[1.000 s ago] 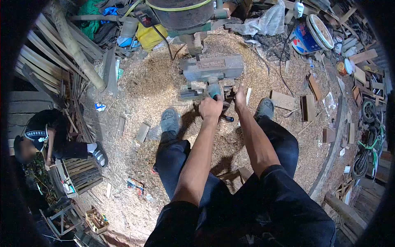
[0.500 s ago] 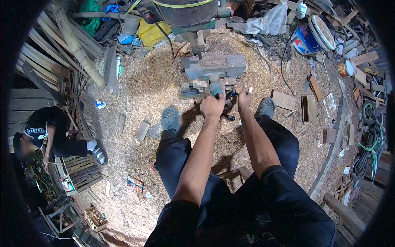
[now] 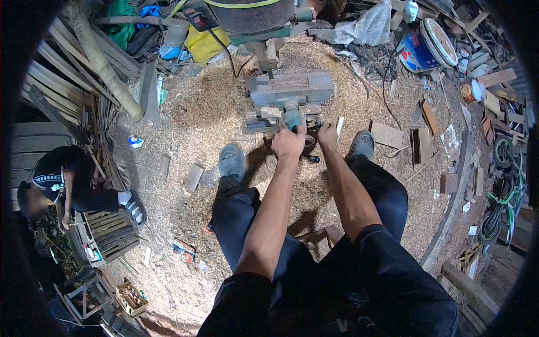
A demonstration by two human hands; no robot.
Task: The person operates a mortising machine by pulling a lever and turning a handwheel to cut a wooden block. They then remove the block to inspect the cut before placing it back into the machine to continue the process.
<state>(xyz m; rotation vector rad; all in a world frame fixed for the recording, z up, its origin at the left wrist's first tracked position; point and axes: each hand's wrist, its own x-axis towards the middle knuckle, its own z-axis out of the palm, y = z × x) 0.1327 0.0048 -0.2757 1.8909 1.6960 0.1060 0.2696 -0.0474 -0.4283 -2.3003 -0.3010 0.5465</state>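
Observation:
A drill-press-like machine has a grey metal base [image 3: 314,89] with a green cylindrical part [image 3: 292,117] facing me. My left hand [image 3: 288,142] is closed at the near end of that part, around the left side of a dark handwheel [image 3: 309,146]. Its fingertips are mostly hidden. My right hand [image 3: 327,136] is closed at a black-tipped handle on the right side of the machine; the fingers cover most of it. Just right of this hand is a short pale wood stick [image 3: 340,126], apparently lying on the shavings. A black knob [image 3: 314,159] shows below the handwheel.
Wood shavings cover the floor. Wood blocks [image 3: 386,135] lie to the right, a paint bucket [image 3: 418,50] at upper right. Planks [image 3: 62,78] lean at left, where another person [image 3: 67,180] sits bent over. A cable [image 3: 387,84] runs along the floor.
My right hand has shifted slightly left, closer to the machine, and more of the pale stick shows beside it. My left hand stays on the handwheel.

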